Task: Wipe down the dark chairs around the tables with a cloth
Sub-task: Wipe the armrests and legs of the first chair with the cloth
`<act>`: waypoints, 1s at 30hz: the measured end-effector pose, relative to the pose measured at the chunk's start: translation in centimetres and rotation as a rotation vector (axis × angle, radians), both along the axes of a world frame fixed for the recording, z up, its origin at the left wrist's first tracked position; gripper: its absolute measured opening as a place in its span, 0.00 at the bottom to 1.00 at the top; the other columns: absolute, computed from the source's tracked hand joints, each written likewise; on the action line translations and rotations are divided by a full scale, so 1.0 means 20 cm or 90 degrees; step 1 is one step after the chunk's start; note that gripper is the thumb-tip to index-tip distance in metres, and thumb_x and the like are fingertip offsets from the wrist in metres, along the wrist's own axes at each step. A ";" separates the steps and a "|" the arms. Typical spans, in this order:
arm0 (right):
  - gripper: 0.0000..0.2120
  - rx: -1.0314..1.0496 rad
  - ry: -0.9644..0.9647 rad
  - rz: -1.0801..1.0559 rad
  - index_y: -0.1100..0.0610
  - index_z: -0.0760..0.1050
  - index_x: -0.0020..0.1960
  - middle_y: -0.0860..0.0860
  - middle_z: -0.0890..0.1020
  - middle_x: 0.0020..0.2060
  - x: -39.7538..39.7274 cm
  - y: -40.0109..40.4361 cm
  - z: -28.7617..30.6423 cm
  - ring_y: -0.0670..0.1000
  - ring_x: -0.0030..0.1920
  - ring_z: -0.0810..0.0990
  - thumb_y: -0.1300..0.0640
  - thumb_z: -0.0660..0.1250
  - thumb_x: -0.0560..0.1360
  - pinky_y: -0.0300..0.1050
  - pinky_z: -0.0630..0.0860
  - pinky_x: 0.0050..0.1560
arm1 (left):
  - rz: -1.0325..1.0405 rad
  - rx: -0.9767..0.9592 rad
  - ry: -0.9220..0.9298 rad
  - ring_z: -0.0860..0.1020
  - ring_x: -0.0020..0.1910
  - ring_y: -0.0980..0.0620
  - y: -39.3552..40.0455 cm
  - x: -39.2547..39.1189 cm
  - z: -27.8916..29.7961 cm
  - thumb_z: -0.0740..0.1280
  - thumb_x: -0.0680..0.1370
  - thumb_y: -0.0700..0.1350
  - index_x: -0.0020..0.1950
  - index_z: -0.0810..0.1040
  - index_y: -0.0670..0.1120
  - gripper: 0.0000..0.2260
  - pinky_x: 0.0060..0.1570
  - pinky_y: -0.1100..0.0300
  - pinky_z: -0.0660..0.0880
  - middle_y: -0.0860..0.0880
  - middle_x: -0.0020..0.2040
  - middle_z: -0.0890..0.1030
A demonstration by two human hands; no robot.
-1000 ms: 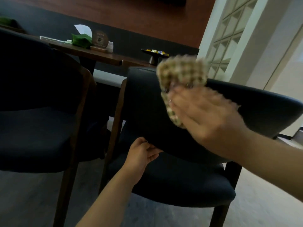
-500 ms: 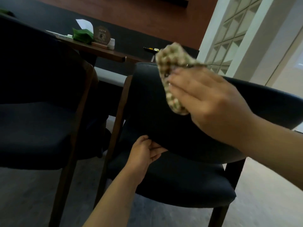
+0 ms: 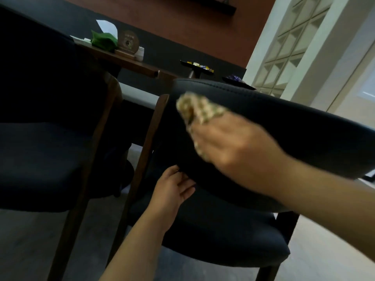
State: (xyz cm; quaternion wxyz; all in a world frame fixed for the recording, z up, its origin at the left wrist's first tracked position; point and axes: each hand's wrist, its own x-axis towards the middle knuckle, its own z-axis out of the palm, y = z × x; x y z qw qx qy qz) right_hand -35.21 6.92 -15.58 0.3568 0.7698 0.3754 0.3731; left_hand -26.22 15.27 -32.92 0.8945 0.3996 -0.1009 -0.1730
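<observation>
A dark upholstered chair [image 3: 294,122] with wooden legs stands in front of me, its curved backrest facing me. My right hand [image 3: 233,147] presses a beige checked cloth [image 3: 199,110] flat against the outer face of the backrest, near its left end; both are blurred. My left hand [image 3: 172,189] grips the lower edge of the backrest from underneath, above the seat [image 3: 223,236]. A second dark chair [image 3: 40,142] stands to the left.
A wooden table [image 3: 129,61] behind the chairs carries a green tissue holder [image 3: 103,40], a round wooden sign [image 3: 128,42] and a small white jar. A black stand with wrapped sweets [image 3: 197,66] sits further right. A white glass-block wall [image 3: 294,43] rises at right.
My right hand has slid the cloth down from the backrest's top edge onto its outer face. My left hand stays on the lower edge. The camera has shifted.
</observation>
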 end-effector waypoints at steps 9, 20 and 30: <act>0.14 -0.035 -0.056 -0.109 0.64 0.80 0.58 0.61 0.81 0.56 0.05 0.03 -0.15 0.59 0.56 0.80 0.64 0.59 0.79 0.52 0.73 0.60 | 0.006 -0.023 0.047 0.83 0.50 0.47 0.04 0.04 0.01 0.56 0.83 0.38 0.71 0.70 0.46 0.17 0.53 0.50 0.76 0.43 0.55 0.83; 0.12 -0.024 -0.012 -0.031 0.67 0.80 0.53 0.60 0.83 0.47 0.09 0.07 0.02 0.60 0.45 0.81 0.66 0.58 0.78 0.54 0.78 0.47 | -0.035 -0.030 0.030 0.84 0.50 0.47 0.08 0.07 0.00 0.56 0.82 0.39 0.71 0.69 0.49 0.17 0.47 0.53 0.73 0.46 0.52 0.85; 0.15 -0.174 0.028 -0.174 0.63 0.77 0.61 0.62 0.79 0.59 0.13 -0.01 -0.44 0.60 0.60 0.78 0.58 0.62 0.78 0.52 0.75 0.61 | -0.091 -0.013 0.000 0.82 0.55 0.46 0.12 0.05 0.01 0.55 0.83 0.39 0.69 0.73 0.46 0.17 0.51 0.52 0.77 0.44 0.58 0.83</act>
